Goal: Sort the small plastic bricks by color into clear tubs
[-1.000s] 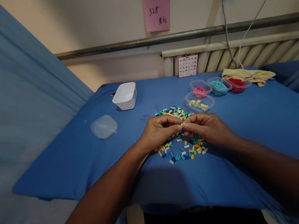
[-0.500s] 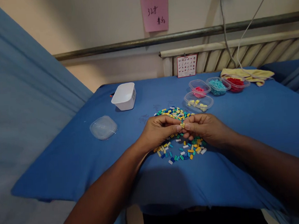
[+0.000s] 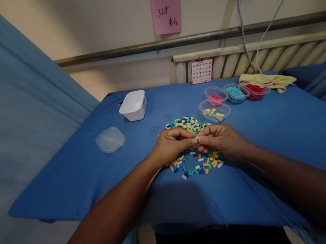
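Note:
My left hand [image 3: 176, 143] and my right hand [image 3: 219, 140] meet above the table, fingertips touching. Both pinch a small pale yellow toy brick [image 3: 197, 138], mostly covered by thumbs and fingers. Whether it is one brick or two joined I cannot tell. Under and around my hands lies a loose heap of small building bricks [image 3: 190, 124] in yellow, white, blue, green and teal. Behind my right hand stands a clear tub with a few pale yellow bricks [image 3: 213, 112].
At the back right are clear tubs of pink pieces [image 3: 215, 100], turquoise pieces [image 3: 235, 93] and red pieces [image 3: 254, 91], beside a yellow cloth [image 3: 269, 81]. To the left sit a white container [image 3: 133, 106] and stacked clear lids [image 3: 111, 140]. A blue cloth [image 3: 79, 173] covers the table.
Both thumbs have drawn closer together over the yellow brick, so less of it shows. The whole view has shifted slightly; the tubs and heap stay put.

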Demonstrator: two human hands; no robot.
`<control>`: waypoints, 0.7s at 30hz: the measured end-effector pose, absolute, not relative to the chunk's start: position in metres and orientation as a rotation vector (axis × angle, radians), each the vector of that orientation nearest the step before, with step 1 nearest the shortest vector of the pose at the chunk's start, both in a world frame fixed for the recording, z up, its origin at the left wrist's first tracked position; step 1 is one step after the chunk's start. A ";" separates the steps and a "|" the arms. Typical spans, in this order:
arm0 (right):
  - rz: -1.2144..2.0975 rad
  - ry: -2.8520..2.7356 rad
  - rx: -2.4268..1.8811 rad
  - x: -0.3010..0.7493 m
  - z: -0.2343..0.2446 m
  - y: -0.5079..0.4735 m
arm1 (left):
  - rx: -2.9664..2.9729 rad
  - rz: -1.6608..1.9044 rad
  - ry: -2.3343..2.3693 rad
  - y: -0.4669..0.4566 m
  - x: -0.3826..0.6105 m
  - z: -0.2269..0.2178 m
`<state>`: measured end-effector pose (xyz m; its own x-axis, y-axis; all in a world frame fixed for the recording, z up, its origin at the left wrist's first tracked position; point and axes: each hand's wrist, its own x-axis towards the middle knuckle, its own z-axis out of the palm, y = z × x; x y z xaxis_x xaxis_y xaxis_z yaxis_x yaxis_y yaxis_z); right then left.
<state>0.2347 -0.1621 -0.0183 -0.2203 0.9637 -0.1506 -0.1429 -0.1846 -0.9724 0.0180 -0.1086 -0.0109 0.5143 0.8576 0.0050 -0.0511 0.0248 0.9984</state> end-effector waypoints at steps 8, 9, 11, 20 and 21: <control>1.242 -1.334 -1.183 0.243 -0.003 -0.159 | 1.518 0.893 0.749 -0.105 0.019 -0.003; 1.132 -1.341 -1.215 0.250 -0.002 -0.155 | 1.528 0.936 0.785 -0.102 0.015 0.000; 0.884 -1.282 -1.296 0.267 -0.001 -0.146 | 1.550 1.025 0.906 -0.094 0.003 0.009; 0.633 -1.213 -1.431 0.307 -0.019 -0.128 | 1.865 0.336 0.939 -0.077 -0.059 0.034; 0.630 -1.253 -1.432 0.303 -0.020 -0.131 | 1.884 0.271 0.914 -0.078 -0.061 0.034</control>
<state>0.3033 -0.1315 -0.0199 0.3049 0.9194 0.2484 0.3487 0.1350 -0.9275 -0.0606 -0.0781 0.0338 0.6914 0.6950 -0.1974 0.4748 -0.2311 0.8492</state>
